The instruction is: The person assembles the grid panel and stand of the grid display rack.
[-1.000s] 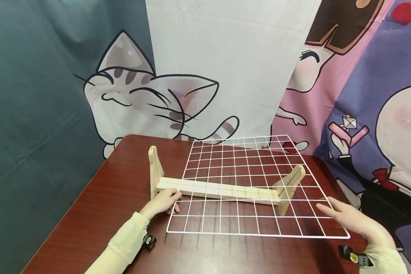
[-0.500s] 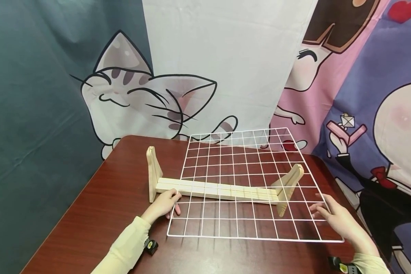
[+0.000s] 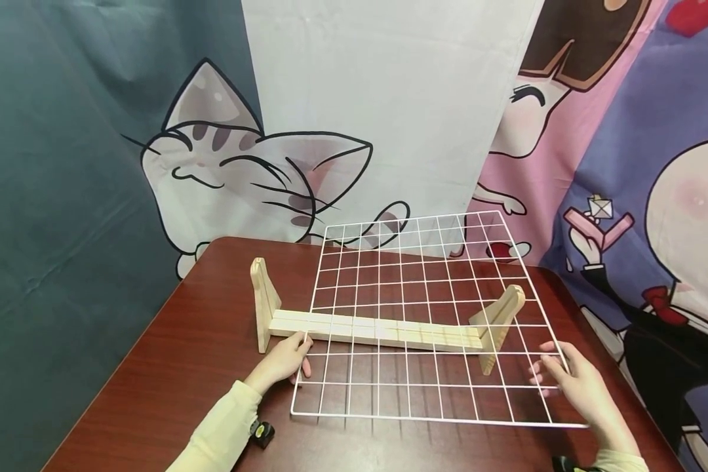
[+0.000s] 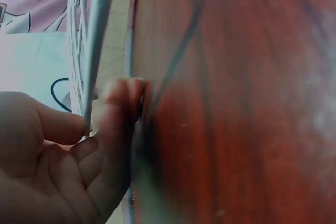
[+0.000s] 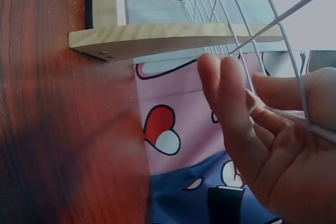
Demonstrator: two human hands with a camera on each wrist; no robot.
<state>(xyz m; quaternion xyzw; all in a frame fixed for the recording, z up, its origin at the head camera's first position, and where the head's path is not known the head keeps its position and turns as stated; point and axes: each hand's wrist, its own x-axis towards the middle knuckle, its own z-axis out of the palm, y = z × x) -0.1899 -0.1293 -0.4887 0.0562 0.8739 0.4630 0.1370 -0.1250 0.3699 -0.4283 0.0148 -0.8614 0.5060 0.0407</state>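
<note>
My left hand [image 3: 284, 359] pinches the white wire grid [image 3: 428, 303]; my right hand [image 3: 577, 381] curls its fingers loosely round the other side, over a wooden stand [image 3: 362, 335].

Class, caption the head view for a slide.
Left hand and right hand hold a white wire grid partly over a wooden stand on a table.
</note>
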